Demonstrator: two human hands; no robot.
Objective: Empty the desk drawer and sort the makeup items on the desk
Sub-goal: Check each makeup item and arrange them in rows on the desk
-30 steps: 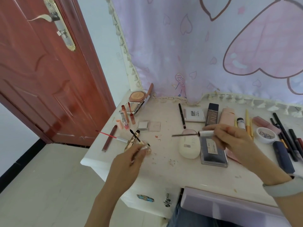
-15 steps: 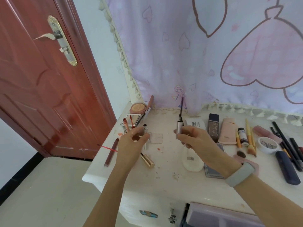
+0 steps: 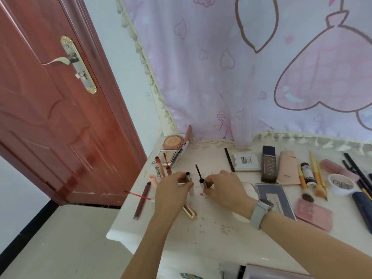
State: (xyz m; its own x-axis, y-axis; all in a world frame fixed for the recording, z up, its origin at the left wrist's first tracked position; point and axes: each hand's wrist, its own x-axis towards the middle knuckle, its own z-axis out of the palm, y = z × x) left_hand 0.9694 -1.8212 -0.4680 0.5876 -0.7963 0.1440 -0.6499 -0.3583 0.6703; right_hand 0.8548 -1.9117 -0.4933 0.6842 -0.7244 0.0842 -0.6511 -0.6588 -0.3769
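Lowering since earlier: both hands, mascara tube (image 3: 189, 181) beside wand (image 3: 201, 179)

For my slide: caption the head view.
Left hand holds a mascara tube; right hand holds its wand over the cluttered desk.

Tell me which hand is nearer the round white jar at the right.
Right. The right hand sits mid-desk, several items short of the round white jar; the left hand lies farther left beyond it.

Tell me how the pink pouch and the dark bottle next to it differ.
The pink pouch is pale, soft-looking and wider; the dark bottle is navy, narrow and hard-edged. The bottle bears large lettering, the pouch none that shows. Both lie flat, side by side on the desk.
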